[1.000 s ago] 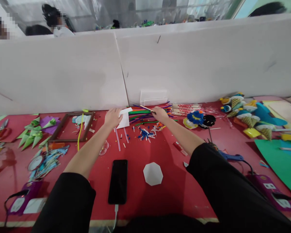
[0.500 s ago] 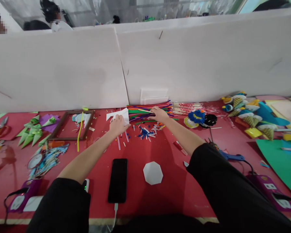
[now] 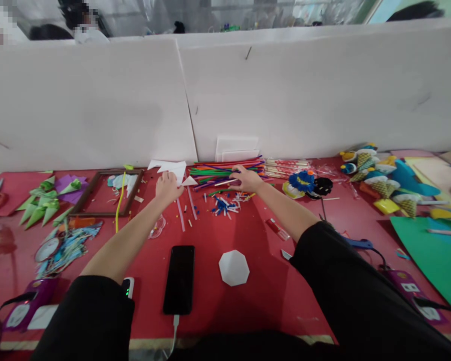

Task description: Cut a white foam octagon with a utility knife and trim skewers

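My left hand [image 3: 168, 187] is at the back of the red table, fingers curled down on white paper scraps [image 3: 178, 169]. A small white paper triangle [image 3: 189, 181] lies by its thumb. My right hand [image 3: 247, 179] pinches a thin cream stick [image 3: 224, 182], held low over a bundle of coloured pipe cleaners [image 3: 206, 172]. Its fingertips are partly hidden. Blue and white cut bits [image 3: 225, 205] are scattered just in front of the bundle. Nearer me lies a white paper octagon [image 3: 234, 267].
A black phone [image 3: 179, 280] on a cable lies in front. At left are a brown frame [image 3: 86, 195] and green paper cones [image 3: 41, 204]. To the right are a blue pom-pom piece [image 3: 302, 181], a cutter [image 3: 278, 229] and a glue gun [image 3: 361, 243]. A white partition [image 3: 285, 95] stands behind.
My left hand has slid left with the white paper scraps, leaving the small triangle beside its thumb. My right hand has lowered slightly with the stick, toward me.
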The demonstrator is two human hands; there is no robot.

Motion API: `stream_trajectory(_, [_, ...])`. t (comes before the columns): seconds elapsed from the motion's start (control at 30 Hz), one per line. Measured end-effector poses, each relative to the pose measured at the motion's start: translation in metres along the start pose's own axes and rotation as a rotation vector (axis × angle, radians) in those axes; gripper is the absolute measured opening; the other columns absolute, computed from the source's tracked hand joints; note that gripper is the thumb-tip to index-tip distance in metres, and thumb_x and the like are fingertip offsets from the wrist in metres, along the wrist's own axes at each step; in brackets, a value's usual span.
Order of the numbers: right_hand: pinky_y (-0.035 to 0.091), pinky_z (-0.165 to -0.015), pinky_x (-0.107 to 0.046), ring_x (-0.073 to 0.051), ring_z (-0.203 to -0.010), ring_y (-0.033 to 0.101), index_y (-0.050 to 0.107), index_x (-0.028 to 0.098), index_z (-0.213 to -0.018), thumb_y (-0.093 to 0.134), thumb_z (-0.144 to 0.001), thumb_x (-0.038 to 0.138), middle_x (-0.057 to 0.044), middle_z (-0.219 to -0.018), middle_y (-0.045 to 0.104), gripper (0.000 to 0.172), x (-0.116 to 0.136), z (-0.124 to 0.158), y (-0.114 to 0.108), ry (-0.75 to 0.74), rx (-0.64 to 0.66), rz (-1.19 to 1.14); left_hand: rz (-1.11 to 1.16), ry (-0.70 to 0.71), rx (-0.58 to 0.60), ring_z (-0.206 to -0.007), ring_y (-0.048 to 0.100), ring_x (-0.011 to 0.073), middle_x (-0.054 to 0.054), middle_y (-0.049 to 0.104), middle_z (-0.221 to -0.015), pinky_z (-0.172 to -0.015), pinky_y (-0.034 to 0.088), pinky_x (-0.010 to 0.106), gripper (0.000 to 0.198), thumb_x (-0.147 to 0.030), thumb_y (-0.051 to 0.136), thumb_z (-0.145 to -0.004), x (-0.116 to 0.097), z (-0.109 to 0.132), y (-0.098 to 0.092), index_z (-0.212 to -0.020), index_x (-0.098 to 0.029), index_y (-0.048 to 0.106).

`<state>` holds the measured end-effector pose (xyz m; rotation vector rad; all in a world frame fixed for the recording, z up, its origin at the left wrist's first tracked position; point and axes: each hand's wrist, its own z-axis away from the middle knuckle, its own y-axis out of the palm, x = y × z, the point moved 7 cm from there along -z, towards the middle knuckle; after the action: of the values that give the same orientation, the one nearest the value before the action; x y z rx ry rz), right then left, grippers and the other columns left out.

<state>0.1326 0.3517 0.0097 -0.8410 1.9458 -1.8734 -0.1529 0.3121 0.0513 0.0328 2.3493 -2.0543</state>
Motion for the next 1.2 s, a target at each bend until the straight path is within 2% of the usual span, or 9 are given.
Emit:
stream_trajectory(0.1, [0.055,-0.088,-0.042,-0.022,-0.104,0.064,0.064,0.017,-0.119,0.062,-0.094,0.045,-0.011,-0.126,0.062,0.037,0.005,0.000,0.006,-0.045,0.094,0.033,0.001,0.017,-0.013,-0.119,0.051,0.0415,0.023,0.058,-0.119,-0.102,0.040,0.055,0.035,-0.039,0.061,-0.083,0.000,0.005,0.004,-0.106,-0.012,0.059])
stream_trajectory(0.17, [0.055,-0.089,-0.044,-0.022,-0.104,0.064,0.062,0.018,-0.121,0.061,-0.096,0.040,-0.009,-0.122,0.064,0.034,0.008,-0.001,0.012,-0.070,0.154,0.048,0.015,0.076,-0.024,-0.123,0.049,0.0419,0.022,0.058,-0.121,-0.103,0.040,0.058,0.034,-0.042,0.060,-0.087,-0.012,0.008,0.007,-0.104,-0.013,0.062])
stream_trajectory(0.3, [0.056,-0.091,-0.044,-0.022,-0.107,0.064,0.062,0.020,-0.124,0.060,-0.097,0.038,-0.009,-0.127,0.063,0.033,0.011,-0.006,0.019,-0.078,0.224,0.069,0.077,0.326,0.037,-0.114,0.060,0.0253,0.010,0.062,-0.124,-0.098,0.051,0.049,0.030,-0.038,0.060,-0.095,-0.064,0.012,0.021,-0.117,-0.017,0.062])
stream_trajectory(0.4, [0.056,-0.090,-0.044,-0.022,-0.107,0.064,0.061,0.020,-0.125,0.060,-0.096,0.038,-0.010,-0.128,0.062,0.034,0.013,-0.009,0.017,-0.049,0.232,0.082,0.120,0.469,0.069,-0.109,0.063,0.0230,0.010,0.061,-0.129,-0.092,0.056,0.045,0.035,-0.038,0.061,-0.096,-0.103,0.010,0.033,-0.126,-0.019,0.060])
stream_trajectory(0.5, [0.056,-0.091,-0.044,-0.022,-0.108,0.064,0.061,0.020,-0.125,0.061,-0.096,0.038,-0.010,-0.128,0.062,0.034,0.010,-0.010,0.012,-0.016,0.220,0.086,0.167,0.518,0.059,-0.109,0.064,0.0230,0.010,0.061,-0.129,-0.092,0.056,0.045,0.036,-0.038,0.061,-0.096,-0.126,0.002,0.039,-0.126,-0.019,0.059])
stream_trajectory(0.67, [0.056,-0.091,-0.045,-0.023,-0.108,0.064,0.060,0.019,-0.126,0.061,-0.096,0.038,-0.010,-0.128,0.062,0.036,-0.007,-0.002,0.003,0.026,0.236,0.084,0.228,0.442,-0.031,-0.109,0.064,0.0231,0.010,0.061,-0.129,-0.091,0.056,0.046,0.036,-0.038,0.061,-0.096,-0.125,-0.003,0.035,-0.127,-0.019,0.059])
stream_trajectory(0.9, [0.056,-0.090,-0.045,-0.023,-0.107,0.064,0.060,0.018,-0.126,0.062,-0.096,0.039,-0.009,-0.127,0.063,0.036,-0.025,0.001,0.012,0.074,0.318,0.028,0.307,0.502,-0.027,-0.119,0.058,0.0286,0.012,0.062,-0.119,-0.103,0.049,0.045,0.031,-0.045,0.067,-0.089,-0.122,0.044,0.036,-0.106,-0.020,0.066])
stream_trajectory(1.03, [0.056,-0.090,-0.045,-0.023,-0.107,0.064,0.060,0.018,-0.126,0.062,-0.096,0.038,-0.010,-0.127,0.062,0.037,-0.026,-0.006,0.013,0.135,0.285,0.000,0.321,0.506,-0.027,-0.128,0.053,0.0300,0.014,0.059,-0.129,-0.109,0.045,0.047,0.038,-0.046,0.061,-0.092,-0.128,0.063,0.038,-0.119,-0.019,0.062])
stream_trajectory(1.2, [0.056,-0.091,-0.046,-0.023,-0.109,0.064,0.060,0.019,-0.127,0.061,-0.096,0.038,-0.010,-0.129,0.062,0.037,-0.025,-0.003,0.006,0.209,0.195,-0.034,0.290,0.410,-0.043,-0.142,0.042,0.0348,0.020,0.053,-0.144,-0.117,0.035,0.054,0.057,-0.052,0.049,-0.096,-0.126,0.076,0.043,-0.137,-0.014,0.050])
